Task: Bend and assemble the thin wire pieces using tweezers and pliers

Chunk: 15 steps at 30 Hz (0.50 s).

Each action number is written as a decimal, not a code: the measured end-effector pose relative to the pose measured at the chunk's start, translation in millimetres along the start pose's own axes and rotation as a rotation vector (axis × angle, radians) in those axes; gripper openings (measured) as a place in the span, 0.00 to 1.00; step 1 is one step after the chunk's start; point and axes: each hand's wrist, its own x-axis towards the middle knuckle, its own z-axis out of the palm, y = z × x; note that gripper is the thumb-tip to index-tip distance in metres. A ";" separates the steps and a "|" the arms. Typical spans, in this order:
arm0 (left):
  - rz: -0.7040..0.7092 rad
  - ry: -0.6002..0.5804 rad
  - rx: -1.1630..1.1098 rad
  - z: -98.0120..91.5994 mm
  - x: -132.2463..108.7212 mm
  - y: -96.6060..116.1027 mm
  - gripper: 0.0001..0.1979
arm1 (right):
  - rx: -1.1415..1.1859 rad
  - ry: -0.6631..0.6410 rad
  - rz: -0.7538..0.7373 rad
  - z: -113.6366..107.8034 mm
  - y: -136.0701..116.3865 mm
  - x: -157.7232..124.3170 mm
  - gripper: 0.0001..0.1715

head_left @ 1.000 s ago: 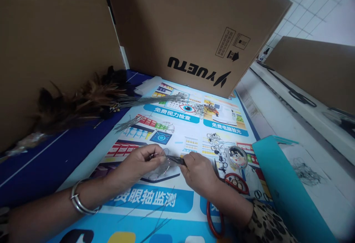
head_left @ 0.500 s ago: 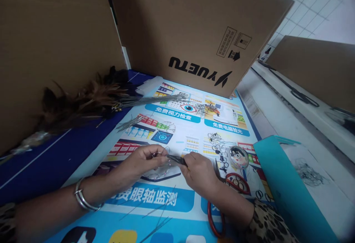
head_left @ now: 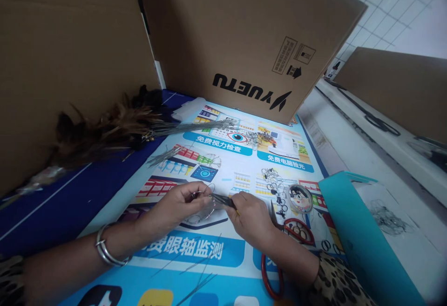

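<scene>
Pinched between the thumb and fingers of my left hand (head_left: 186,200) is a thin wire ring (head_left: 211,213), looped and fine. My right hand (head_left: 252,215) is wrapped around a pair of pliers (head_left: 223,200), whose dark jaws meet the wire right at my left fingertips. Whether the jaws are fully closed on the wire is too small to tell. Under my right forearm lie red-handled scissors (head_left: 298,230). Several loose straight wires (head_left: 199,280) lie on the printed sheet in front of me.
A bundle of straight wires (head_left: 195,126) and brown feathers (head_left: 115,124) lie at the back left. Wire tangles (head_left: 272,175) and a round clear container (head_left: 300,199) sit to the right, beside a teal box (head_left: 366,236). A large cardboard box (head_left: 244,36) stands behind.
The wire ring at my left fingertips has shifted and turned slightly. Both hands keep nearly the same place and hold, and the view tilts a little.
</scene>
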 end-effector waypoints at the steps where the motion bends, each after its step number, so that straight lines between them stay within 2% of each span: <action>1: 0.003 -0.001 0.003 -0.1 -0.2 0.0 0.11 | 0.003 -0.001 -0.001 0.0 -0.3 -0.1 0.15; 15: 0.203 0.063 0.319 -4.6 -0.9 -3.9 0.07 | 0.004 -0.006 -0.025 -1.9 -3.8 -2.9 0.16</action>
